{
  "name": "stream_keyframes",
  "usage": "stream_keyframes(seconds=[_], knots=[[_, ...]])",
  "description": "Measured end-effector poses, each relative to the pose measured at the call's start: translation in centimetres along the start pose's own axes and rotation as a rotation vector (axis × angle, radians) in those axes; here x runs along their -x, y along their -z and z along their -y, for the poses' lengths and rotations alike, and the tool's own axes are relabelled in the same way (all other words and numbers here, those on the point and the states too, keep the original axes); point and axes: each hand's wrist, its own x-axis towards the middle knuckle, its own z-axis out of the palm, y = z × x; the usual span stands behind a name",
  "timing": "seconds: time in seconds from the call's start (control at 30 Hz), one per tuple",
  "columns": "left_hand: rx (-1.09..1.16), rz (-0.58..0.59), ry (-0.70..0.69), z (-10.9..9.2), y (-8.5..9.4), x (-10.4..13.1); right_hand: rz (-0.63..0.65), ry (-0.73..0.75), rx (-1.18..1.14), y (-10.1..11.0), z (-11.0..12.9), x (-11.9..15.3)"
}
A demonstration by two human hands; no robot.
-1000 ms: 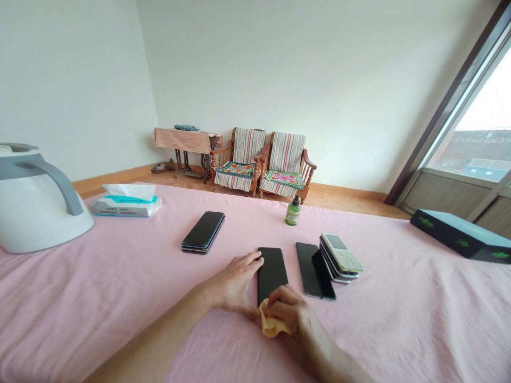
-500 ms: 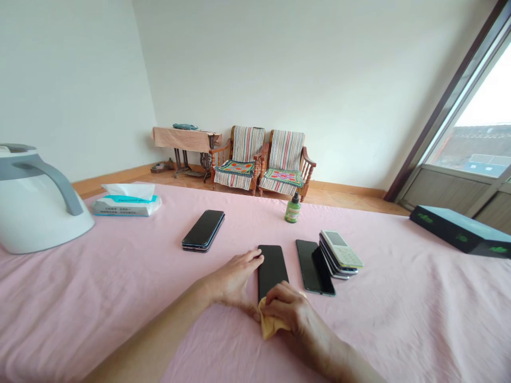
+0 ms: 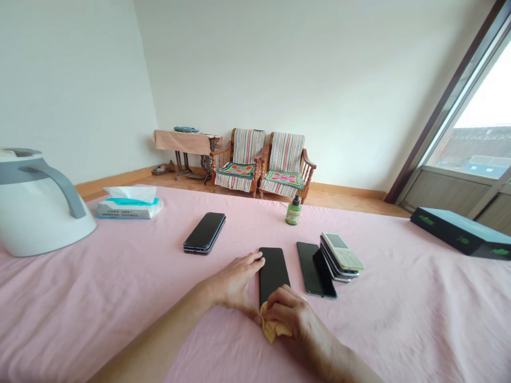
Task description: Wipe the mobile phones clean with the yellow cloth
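Note:
A black smartphone (image 3: 273, 271) lies face up on the pink tablecloth in front of me. My left hand (image 3: 239, 282) grips its left side, fingertips at the upper edge and thumb near the lower corner. Bunched in my right hand (image 3: 293, 316) is a yellow cloth (image 3: 271, 324), pressed against the phone's lower end, which the hand and cloth hide. Just right of it rests another dark smartphone (image 3: 315, 268). That one touches or nearly touches a stack of phones topped by a white keypad phone (image 3: 343, 250).
Farther left sits a stack of smartphones (image 3: 205, 233). A green spray bottle (image 3: 293, 210) stands near the table's far edge. A tissue pack (image 3: 128, 206) and a white kettle (image 3: 40, 213) are at left, a black box (image 3: 459, 234) at right. The pink tablecloth (image 3: 399, 319) is wrinkled.
Both hands keep their places around the phone. The cloth has shifted very slightly at the phone's lower end, and the whole view has tilted up a little.

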Motion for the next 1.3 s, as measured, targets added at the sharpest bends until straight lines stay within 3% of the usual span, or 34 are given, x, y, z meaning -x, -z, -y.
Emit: stream_keyframes(seconds=[0.27,0.5,0.77,1.03,1.17,1.3], knots=[[-0.018,0.001,0.036,-0.5,-0.1,0.1,-0.186,-0.125,0.043,0.4,-1.6,3.0],[-0.010,0.010,0.101,-1.8,0.2,0.3,-0.307,-0.303,0.147,0.4,-3.3,-0.2],[0.016,0.014,0.119,-2.0,0.4,0.2,-0.300,-0.308,0.194,-0.9,-1.9,1.1],[0.025,0.006,0.109,-1.6,0.3,0.4,-0.377,-0.314,0.319,0.3,-3.8,-2.0],[0.047,-0.064,0.046,-1.8,0.3,0.5,-0.412,-0.318,0.243,-0.3,-3.4,-1.2],[0.039,-0.114,-0.031,-2.7,0.1,0.6,-0.472,-0.432,0.074,-0.1,-2.8,-1.2]])
